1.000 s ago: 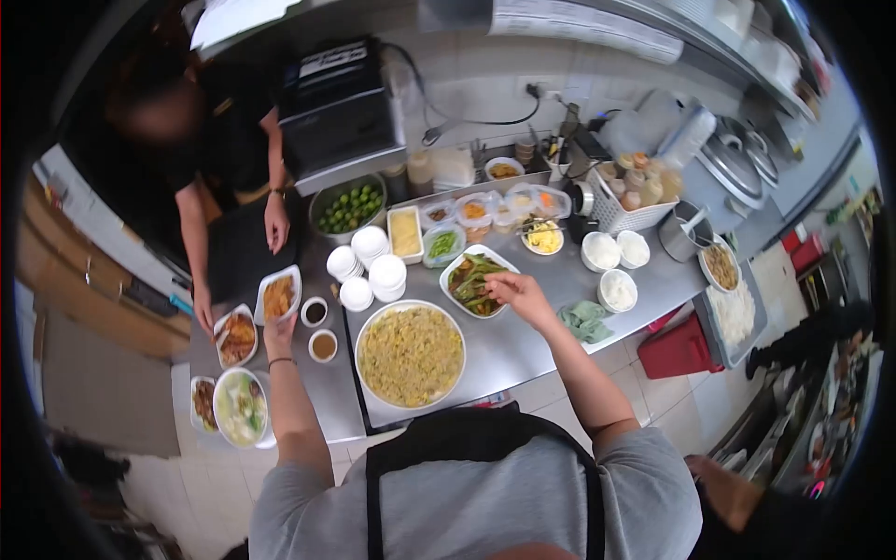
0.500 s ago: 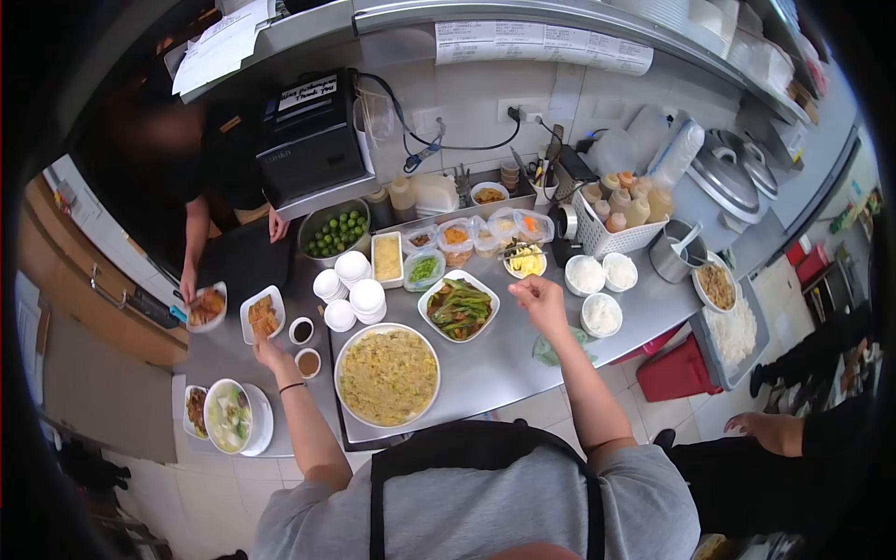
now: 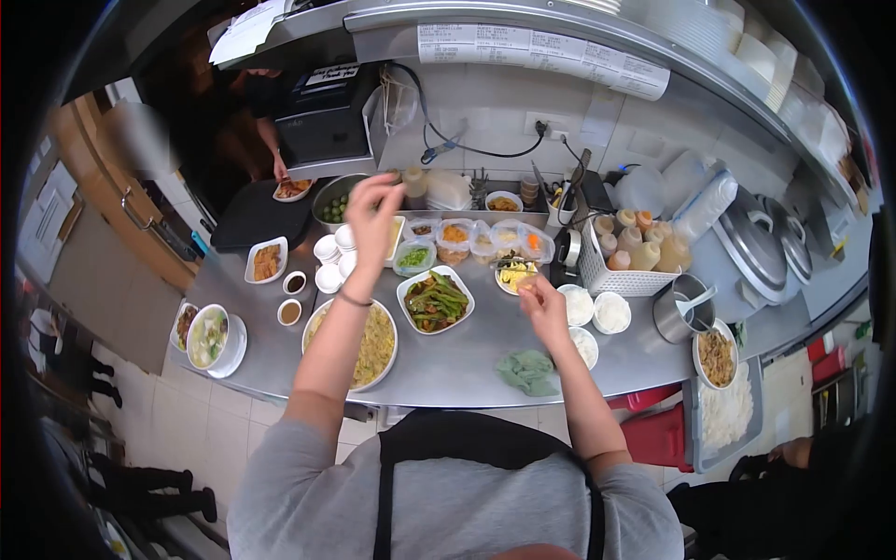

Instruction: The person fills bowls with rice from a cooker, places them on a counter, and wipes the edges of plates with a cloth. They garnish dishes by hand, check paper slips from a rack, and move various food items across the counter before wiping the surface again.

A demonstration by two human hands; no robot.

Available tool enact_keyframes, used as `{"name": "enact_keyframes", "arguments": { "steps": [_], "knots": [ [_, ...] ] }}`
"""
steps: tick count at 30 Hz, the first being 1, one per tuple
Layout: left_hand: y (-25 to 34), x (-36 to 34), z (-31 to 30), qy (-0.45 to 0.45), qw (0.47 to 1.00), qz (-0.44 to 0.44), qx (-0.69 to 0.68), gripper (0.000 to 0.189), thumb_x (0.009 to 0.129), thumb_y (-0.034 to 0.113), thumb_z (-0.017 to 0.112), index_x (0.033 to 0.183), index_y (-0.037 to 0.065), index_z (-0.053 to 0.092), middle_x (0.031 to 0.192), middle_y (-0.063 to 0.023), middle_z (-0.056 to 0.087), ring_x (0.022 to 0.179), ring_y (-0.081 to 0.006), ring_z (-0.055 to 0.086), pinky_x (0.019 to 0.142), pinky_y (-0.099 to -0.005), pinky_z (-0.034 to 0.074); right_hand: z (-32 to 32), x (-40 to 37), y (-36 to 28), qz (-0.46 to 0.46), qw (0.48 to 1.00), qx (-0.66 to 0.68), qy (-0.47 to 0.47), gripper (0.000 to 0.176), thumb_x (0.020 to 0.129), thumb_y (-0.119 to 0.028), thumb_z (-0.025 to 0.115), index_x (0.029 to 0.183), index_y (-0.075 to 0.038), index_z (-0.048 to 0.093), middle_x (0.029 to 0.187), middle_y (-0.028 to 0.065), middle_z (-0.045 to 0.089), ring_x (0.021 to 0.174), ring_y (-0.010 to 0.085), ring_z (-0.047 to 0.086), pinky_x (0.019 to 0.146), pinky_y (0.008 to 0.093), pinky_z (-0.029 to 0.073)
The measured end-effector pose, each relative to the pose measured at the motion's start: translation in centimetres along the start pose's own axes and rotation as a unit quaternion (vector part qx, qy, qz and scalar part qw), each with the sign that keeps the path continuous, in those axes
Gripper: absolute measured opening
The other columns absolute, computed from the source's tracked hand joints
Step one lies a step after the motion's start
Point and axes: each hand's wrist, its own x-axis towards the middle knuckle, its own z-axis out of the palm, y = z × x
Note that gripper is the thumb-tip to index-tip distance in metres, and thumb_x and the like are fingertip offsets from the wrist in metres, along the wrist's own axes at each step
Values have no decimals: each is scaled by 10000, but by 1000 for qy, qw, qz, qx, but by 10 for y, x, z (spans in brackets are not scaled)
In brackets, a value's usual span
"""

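Observation:
My left hand [image 3: 375, 219] is raised over the stacked white cups [image 3: 329, 250], in front of the bowl of limes [image 3: 334, 198]. Its fingers are bent and apart, with nothing visible in them. Beside the small bowl of yellow shreds [image 3: 516, 273], my right hand [image 3: 544, 306] has its fingertips pinched together; anything between them is too small to make out. Between my arms sits a square white bowl of green vegetables and meat [image 3: 436, 301]. My left forearm partly covers a large round dish of fried rice [image 3: 375, 347].
A dish of fried pieces [image 3: 267, 260], two sauce cups [image 3: 290, 311] and a soup bowl [image 3: 208, 337] stand left. Rice bowls [image 3: 612, 313], a green cloth [image 3: 527, 371] and a bottle basket [image 3: 623, 278] are right. Behind the counter, a co-worker's hand [image 3: 281, 170] touches another dish [image 3: 292, 190].
My left hand has left the dish of fried pieces and risen to the right. My right hand stays pinched near the yellow shreds. The co-worker's dish has moved back, and the view has shifted.

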Motion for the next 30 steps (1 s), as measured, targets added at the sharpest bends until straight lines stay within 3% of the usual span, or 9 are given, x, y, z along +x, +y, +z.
{"name": "enact_keyframes", "arguments": {
  "steps": [4,14,16,18,20,23,25,28,30],
  "knots": [
    [59,42,72,-71,993,90,-24,94,785,38,551,813,-21,618,1026,-110,598,907,-158,559,770,-263,427,-25,21,-15,-255,966,-44,-4,57,733,-66,592,707,-16,586,796,92,558,699,172,542,611,253,427],
    [93,104,154,2,957,-21,-290,193,713,11,629,881,33,536,1022,-101,577,901,-153,546,772,-258,436,-100,68,-105,-153,980,-30,121,141,822,-133,547,745,-16,564,556,47,468,510,81,431,466,242,343],
    [94,102,154,7,948,-43,-315,196,710,5,631,871,30,524,975,-91,583,865,-140,548,761,-250,434,-127,94,-137,-195,954,-149,169,94,822,-110,536,829,-30,585,696,71,560,643,100,523,577,263,412],
    [97,103,153,12,938,-61,-341,199,706,-1,634,861,26,511,928,-81,590,828,-126,551,750,-243,431,-146,128,-173,-459,845,-194,192,215,815,-101,536,1027,-78,560,954,122,576,889,141,550,757,296,422],
    [101,101,149,2,922,-123,-368,196,723,18,628,890,9,526,867,-72,599,782,-118,557,729,-229,430,-156,153,-208,-498,756,-317,281,390,804,-115,556,1182,-90,466,1171,138,489,1098,198,467,897,320,363],
    [107,99,146,-23,924,-141,-354,187,739,48,623,904,-6,550,819,-56,598,747,-115,558,703,-223,444,-154,184,-241,-476,777,-333,243,577,703,-54,580,1249,-118,405,1302,122,389,1200,235,367,993,390,278],
    [109,101,145,-35,923,-158,-348,177,747,58,617,900,-11,561,808,-52,595,742,-114,558,685,-232,457,-150,200,-246,-398,843,-311,186,653,607,-319,710,1179,-123,462,1269,123,392,1209,238,306,992,454,238],
    [111,106,145,-43,920,-177,-348,149,758,70,609,873,-21,579,806,-65,589,707,-127,566,621,-237,484,-136,195,-251,-297,833,-400,239,594,606,-308,710,1131,-135,492,1171,59,460,1150,225,362,950,430,269],
    [109,105,146,-42,918,-182,-351,132,762,72,606,849,-26,585,814,-82,587,678,-140,574,575,-234,497,-137,204,-243,-333,829,-371,252,557,591,-282,705,1094,-148,506,1109,47,487,1112,223,385,924,423,281]
  ]
}}
